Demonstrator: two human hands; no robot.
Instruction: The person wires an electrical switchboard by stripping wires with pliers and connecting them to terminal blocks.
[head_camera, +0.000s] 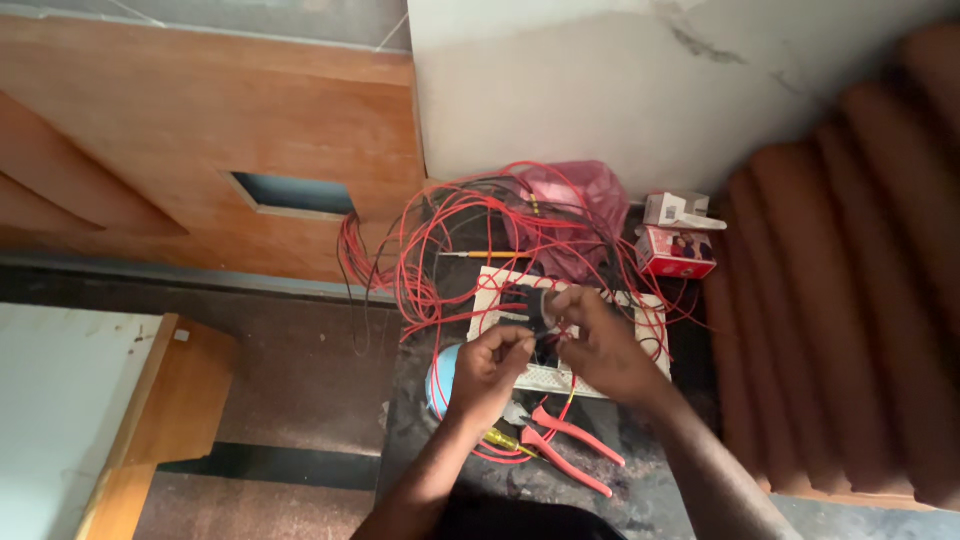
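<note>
Both hands, left (492, 362) and right (590, 335), pinch a small black switch module (537, 308) trailing red wires (440, 250).

This looks like a room in a home or small building under electrical fit-out, an unfinished interior rather than a workshop. The landmark is the white rectangular plastic switch plate (560, 375) lying on a dark, dusty stone slab (640, 480). Above and around the plate spreads a tangle of loose red insulated wires (450, 240). Just below it lie pink-handled metal pliers (570, 445). To its upper left stands a brown plywood panel with a rectangular cut-out (292, 193); behind it rises a stained white plastered wall (620, 90).
</note>
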